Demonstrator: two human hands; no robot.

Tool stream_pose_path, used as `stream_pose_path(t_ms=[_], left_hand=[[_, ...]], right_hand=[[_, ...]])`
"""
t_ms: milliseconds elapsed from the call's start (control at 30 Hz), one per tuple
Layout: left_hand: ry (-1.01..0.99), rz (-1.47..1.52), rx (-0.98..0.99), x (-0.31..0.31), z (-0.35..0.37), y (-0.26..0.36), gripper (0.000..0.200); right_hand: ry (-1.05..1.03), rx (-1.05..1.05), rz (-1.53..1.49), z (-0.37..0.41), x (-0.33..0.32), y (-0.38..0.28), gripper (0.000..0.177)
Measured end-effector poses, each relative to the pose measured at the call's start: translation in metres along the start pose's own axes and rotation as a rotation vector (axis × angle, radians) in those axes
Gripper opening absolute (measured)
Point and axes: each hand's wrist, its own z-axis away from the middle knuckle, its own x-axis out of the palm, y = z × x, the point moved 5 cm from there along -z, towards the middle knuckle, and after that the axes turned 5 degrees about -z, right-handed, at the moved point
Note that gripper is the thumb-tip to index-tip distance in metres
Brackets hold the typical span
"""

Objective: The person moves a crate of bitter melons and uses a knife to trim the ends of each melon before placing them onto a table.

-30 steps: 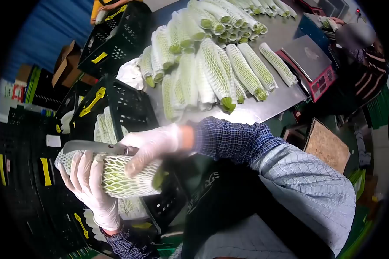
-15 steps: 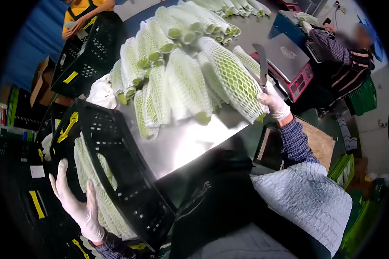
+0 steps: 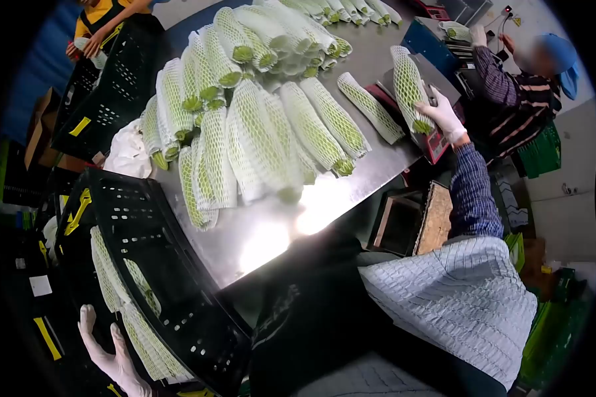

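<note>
My gloved right hand (image 3: 442, 118) grips the lower end of a long green vegetable in a white foam net (image 3: 409, 86). The vegetable points away from me and overlaps the plate of a red-based scale (image 3: 437, 144). Another netted vegetable (image 3: 371, 109) lies on the metal table left of the scale. My gloved left hand (image 3: 116, 360), fingers spread and holding nothing, is low at the left beside a black crate (image 3: 172, 264). Netted vegetables (image 3: 149, 337) lie inside that crate. A large heap of netted vegetables (image 3: 245, 132) covers the middle of the table.
A white plastic bag (image 3: 129, 151) sits at the table's left edge. Behind it stands another black crate (image 3: 106, 92), with a person in yellow beside it. A person in a blue cap works at the far right. A wooden board (image 3: 432, 218) is below the table's right edge.
My right hand has carried the netted vegetable away to the right, over the scale. The knife that showed in that hand no longer shows clearly. My left hand sits lower in view.
</note>
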Motion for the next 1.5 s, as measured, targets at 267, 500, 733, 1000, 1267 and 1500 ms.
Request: stream_pose_path(t_ms=[267, 500, 733, 1000, 1267, 1500], left_hand=[[-0.088, 0.149, -0.195, 0.013, 0.008, -0.056, 0.053], [-0.300, 0.185, -0.397, 0.103, 0.035, -0.190, 0.054], [-0.394, 0.835, -0.481, 0.157, 0.058, -0.127, 0.057], [-0.243, 0.422, -0.397, 0.169, 0.044, -0.214, 0.043], [-0.269, 0.096, -0.456, 0.102, 0.045, -0.149, 0.057], [-0.166, 0.162, -0.572, 0.111, 0.031, -0.181, 0.048]], right_hand=[[0.279, 0.120, 0.959, -0.031, -0.043, 0.031, 0.091], [0.015, -0.514, 0.762, 0.062, 0.151, -0.099, 0.058], [-0.446, -0.717, 0.574, 0.143, 0.301, -0.114, 0.046], [-0.384, -0.880, 0.181, 0.174, 0.318, -0.100, 0.059], [-0.533, -0.639, 0.262, 0.171, 0.350, -0.103, 0.049], [-0.612, -0.688, 0.184, 0.160, 0.363, -0.130, 0.052]])
